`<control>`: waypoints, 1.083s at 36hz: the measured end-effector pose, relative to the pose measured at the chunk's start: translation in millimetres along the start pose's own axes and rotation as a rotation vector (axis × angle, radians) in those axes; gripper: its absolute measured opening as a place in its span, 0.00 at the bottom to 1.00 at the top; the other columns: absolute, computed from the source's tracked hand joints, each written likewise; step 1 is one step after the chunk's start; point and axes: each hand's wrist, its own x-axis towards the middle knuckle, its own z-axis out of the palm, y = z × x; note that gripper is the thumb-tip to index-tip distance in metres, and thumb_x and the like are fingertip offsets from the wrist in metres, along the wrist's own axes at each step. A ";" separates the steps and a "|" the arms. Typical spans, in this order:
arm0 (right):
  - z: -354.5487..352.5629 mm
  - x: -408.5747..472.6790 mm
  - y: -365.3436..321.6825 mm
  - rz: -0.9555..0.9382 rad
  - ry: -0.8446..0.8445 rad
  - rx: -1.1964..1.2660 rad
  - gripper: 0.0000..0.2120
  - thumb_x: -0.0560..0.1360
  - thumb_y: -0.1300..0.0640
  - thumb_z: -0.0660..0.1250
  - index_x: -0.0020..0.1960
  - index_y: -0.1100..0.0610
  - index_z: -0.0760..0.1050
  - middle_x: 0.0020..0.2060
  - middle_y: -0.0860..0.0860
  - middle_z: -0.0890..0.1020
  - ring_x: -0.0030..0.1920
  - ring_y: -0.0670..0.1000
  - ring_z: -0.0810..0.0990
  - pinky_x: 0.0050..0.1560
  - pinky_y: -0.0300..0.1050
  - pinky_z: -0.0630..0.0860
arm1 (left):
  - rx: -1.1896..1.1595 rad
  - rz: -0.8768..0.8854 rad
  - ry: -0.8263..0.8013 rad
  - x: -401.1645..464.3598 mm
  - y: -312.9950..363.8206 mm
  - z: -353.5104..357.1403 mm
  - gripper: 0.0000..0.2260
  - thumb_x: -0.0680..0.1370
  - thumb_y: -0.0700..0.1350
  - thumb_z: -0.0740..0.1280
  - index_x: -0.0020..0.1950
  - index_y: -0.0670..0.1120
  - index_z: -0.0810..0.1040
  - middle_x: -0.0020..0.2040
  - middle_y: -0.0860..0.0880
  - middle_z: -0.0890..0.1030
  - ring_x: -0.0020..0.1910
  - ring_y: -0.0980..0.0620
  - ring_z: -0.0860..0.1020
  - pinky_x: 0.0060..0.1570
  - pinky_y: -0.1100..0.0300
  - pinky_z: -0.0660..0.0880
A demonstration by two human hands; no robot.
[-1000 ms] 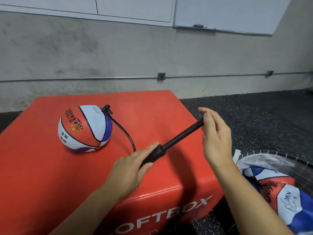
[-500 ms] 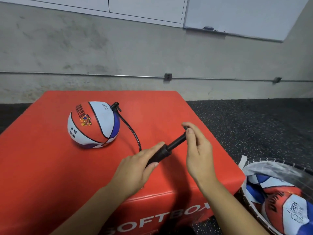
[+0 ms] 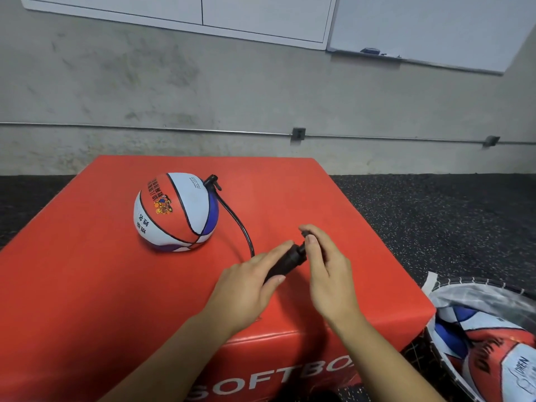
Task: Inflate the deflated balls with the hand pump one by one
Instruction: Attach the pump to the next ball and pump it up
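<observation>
A red, white and blue ball (image 3: 175, 211) sits on the red soft box (image 3: 87, 285), its underside flattened. A black hose (image 3: 236, 220) runs from the ball's upper right side to the black hand pump (image 3: 287, 261). My left hand (image 3: 249, 285) grips the pump barrel. My right hand (image 3: 327, 268) grips the pump handle, which is pushed almost fully into the barrel. The two hands nearly meet.
A mesh basket (image 3: 478, 288) at the lower right, beside the box, holds more red, white and blue balls (image 3: 493, 352) that look limp. Dark speckled floor (image 3: 435, 221) lies to the right. A grey wall with a pipe runs behind the box.
My right hand has pushed the pump handle in toward my left hand, from fully drawn out to almost fully in. The ball and hose have stayed put.
</observation>
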 end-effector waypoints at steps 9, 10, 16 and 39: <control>-47.0 34.7 10.4 0.021 0.207 0.197 0.19 0.83 0.39 0.58 0.65 0.46 0.80 0.39 0.36 0.76 0.41 0.39 0.72 0.47 0.44 0.67 | 0.062 -0.014 -0.045 2.5 7.0 -0.3 0.30 0.86 0.56 0.61 0.80 0.72 0.47 0.69 0.61 0.77 0.59 0.52 0.81 0.57 0.51 0.76; -55.0 38.9 7.7 0.017 0.251 0.229 0.19 0.83 0.39 0.58 0.64 0.46 0.80 0.36 0.36 0.74 0.39 0.40 0.70 0.44 0.45 0.66 | 0.067 -0.016 -0.052 2.6 7.9 -0.8 0.30 0.86 0.56 0.60 0.80 0.72 0.47 0.68 0.61 0.77 0.58 0.52 0.81 0.56 0.51 0.76; -75.3 46.3 -7.9 0.034 0.340 0.341 0.15 0.88 0.54 0.55 0.61 0.50 0.81 0.26 0.42 0.60 0.24 0.44 0.57 0.25 0.40 0.55 | 0.052 -0.020 -0.066 3.0 12.8 -1.3 0.29 0.86 0.56 0.60 0.81 0.71 0.47 0.69 0.61 0.77 0.59 0.54 0.80 0.57 0.52 0.76; 11.5 3.8 -14.1 -0.032 -0.010 0.045 0.14 0.84 0.49 0.58 0.62 0.41 0.80 0.54 0.33 0.84 0.57 0.39 0.82 0.57 0.31 0.72 | -0.053 -0.019 0.000 -5.8 -5.3 -5.1 0.29 0.83 0.58 0.59 0.80 0.71 0.49 0.76 0.64 0.71 0.68 0.52 0.77 0.59 0.50 0.77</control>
